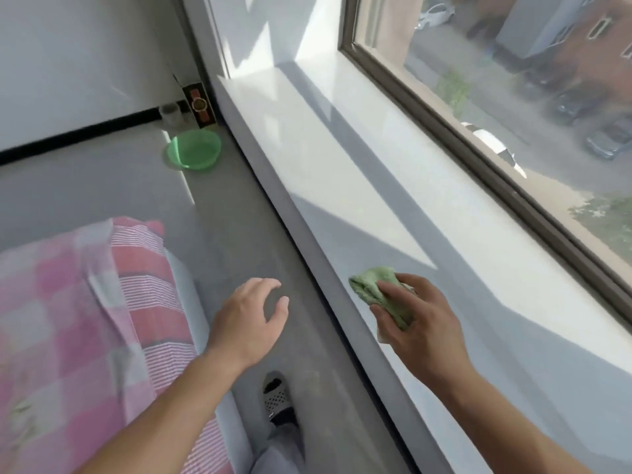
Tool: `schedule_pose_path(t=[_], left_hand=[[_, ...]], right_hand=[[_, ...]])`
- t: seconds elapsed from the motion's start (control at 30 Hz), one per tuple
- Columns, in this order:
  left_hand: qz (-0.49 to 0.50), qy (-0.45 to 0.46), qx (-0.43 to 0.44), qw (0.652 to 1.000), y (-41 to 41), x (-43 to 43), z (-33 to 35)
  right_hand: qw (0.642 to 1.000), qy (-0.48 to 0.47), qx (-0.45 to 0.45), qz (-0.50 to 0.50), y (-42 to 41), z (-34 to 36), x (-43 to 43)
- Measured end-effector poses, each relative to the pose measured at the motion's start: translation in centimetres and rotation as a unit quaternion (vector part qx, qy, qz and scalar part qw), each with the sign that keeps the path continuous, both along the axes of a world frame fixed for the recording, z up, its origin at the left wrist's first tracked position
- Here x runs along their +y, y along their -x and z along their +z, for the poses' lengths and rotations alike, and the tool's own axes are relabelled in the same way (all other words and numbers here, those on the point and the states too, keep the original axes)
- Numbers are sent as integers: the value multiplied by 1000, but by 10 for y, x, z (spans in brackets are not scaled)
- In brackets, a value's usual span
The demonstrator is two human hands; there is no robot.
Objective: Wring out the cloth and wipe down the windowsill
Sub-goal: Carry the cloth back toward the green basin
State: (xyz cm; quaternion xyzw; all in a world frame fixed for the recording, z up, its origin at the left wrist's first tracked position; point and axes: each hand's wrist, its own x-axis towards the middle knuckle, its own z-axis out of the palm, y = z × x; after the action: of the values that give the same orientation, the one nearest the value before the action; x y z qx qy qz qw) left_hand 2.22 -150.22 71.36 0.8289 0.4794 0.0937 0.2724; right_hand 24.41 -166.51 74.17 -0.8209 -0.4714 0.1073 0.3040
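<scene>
A crumpled green cloth (378, 293) is bunched in my right hand (415, 321), which hovers over the near front part of the white windowsill (342, 172). The sill runs from lower right to upper left under the window, partly sunlit, partly in shadow. My left hand (251, 323) floats over the floor left of the sill's edge, fingers curled apart and holding nothing.
A green plastic basin (194, 149) sits on the grey floor by the far wall corner, next to a small jar (171, 114) and a dark box (199, 105). A bed with pink checked bedding (85, 319) lies at left. My slippered foot (277, 398) stands between bed and sill.
</scene>
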Motion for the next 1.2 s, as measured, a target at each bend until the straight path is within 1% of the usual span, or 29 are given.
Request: schedule_pose_path(t=[0.17, 0.33, 0.5, 0.67, 0.87, 1.07, 1.2], left_hand=[[59, -4, 19, 998, 38, 122, 4], [96, -6, 25, 995, 62, 237, 8], [119, -3, 29, 992, 64, 343, 8], [153, -4, 44, 987, 61, 470, 5], [193, 12, 65, 979, 74, 625, -1], [200, 14, 73, 977, 98, 768, -8], [181, 23, 74, 980, 119, 863, -23]], right_hand=[[999, -8, -11, 42, 14, 2, 146], [997, -23, 9, 71, 32, 4, 296], [992, -39, 18, 115, 44, 2, 431], [986, -50, 23, 156, 47, -13, 576], [977, -33, 21, 209, 54, -31, 752], [972, -5, 25, 234, 74, -51, 906], [977, 8, 26, 213, 94, -70, 995]])
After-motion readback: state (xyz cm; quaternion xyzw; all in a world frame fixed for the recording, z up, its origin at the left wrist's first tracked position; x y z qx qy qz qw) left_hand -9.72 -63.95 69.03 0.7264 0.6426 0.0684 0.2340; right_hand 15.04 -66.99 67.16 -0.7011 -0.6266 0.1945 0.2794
